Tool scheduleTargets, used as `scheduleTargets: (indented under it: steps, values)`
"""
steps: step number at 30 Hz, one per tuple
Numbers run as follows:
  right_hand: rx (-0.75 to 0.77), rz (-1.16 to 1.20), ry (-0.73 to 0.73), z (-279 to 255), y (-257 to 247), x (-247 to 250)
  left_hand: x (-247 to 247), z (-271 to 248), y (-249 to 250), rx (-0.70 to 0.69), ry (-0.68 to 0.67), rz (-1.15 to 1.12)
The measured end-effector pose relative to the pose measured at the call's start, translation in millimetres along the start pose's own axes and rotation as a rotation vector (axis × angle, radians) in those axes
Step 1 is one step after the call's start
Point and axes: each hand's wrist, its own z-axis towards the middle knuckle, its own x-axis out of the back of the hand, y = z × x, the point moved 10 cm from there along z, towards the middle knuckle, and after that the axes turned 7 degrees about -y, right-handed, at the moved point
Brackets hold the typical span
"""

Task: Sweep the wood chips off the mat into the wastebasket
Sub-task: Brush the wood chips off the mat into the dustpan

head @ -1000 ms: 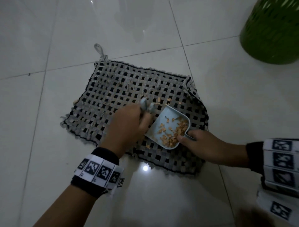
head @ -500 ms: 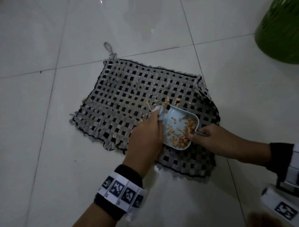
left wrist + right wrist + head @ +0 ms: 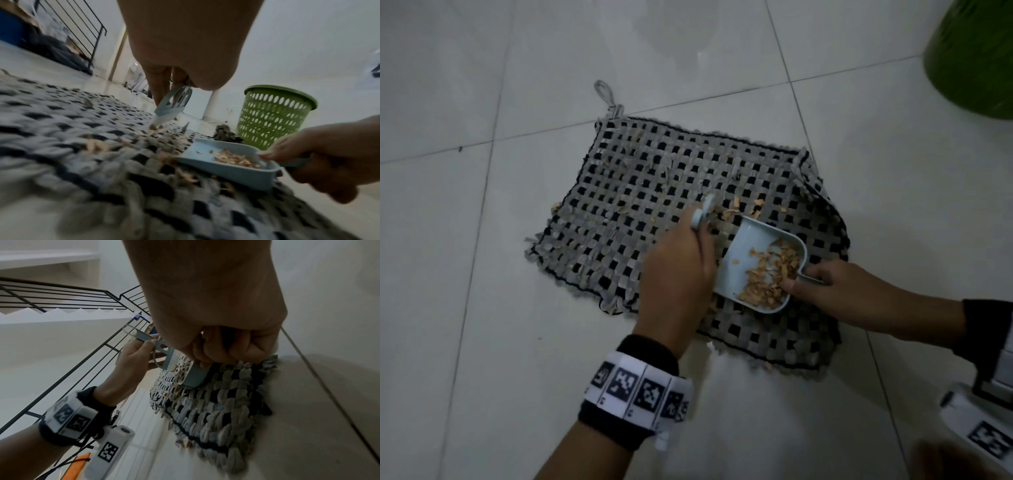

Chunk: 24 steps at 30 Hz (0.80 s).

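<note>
A grey and black woven mat (image 3: 647, 192) lies on the tile floor. My left hand (image 3: 678, 270) grips a small light-blue brush (image 3: 173, 104), its white bristles on the mat just left of the dustpan's mouth. My right hand (image 3: 835, 291) holds the handle of a light-blue dustpan (image 3: 743, 253) that rests on the mat with a heap of wood chips (image 3: 770, 277) in it. Loose wood chips (image 3: 736, 209) lie on the mat near the pan's open edge. The green wastebasket (image 3: 273, 116) stands beyond the mat's far right corner.
White floor tiles (image 3: 482, 308) surround the mat. A hanging loop (image 3: 604, 92) sticks out at the mat's far left corner. A black stair railing (image 3: 61, 300) and steps rise at the left. A white column (image 3: 211, 105) stands behind the mat.
My left hand has drawn the brush back a little from the dustpan's mouth toward the mat's middle. The dustpan and the right hand have stayed in place.
</note>
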Motion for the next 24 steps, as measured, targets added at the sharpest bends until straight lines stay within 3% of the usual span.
scheduleTargets:
  steps: [4, 9, 12, 16, 18, 21, 24]
  values:
    - [0.021, -0.011, 0.012, 0, 0, 0, -15, 5, -17, 0.057, -0.052, 0.162]
    - [0.044, -0.033, 0.032, 1, -2, 0, -41, -14, 26, -0.076, -0.185, 0.106]
    - [0.046, -0.031, 0.025, 0, -1, 0, -25, -11, 24, -0.099, -0.111, 0.046]
    - [0.042, 0.0, 0.014, 1, 1, 0, 11, 13, -10, -0.008, 0.046, 0.0]
    - [0.046, 0.017, 0.011, 0, 2, -1, 16, 26, -20, 0.002, 0.058, 0.017]
    - [0.048, 0.03, 0.012, 0, 4, -5, 2, 41, -24, -0.043, -0.079, 0.022]
    - [0.038, 0.018, 0.006, 0, 3, -4, -5, 39, -25, -0.003, -0.147, 0.071]
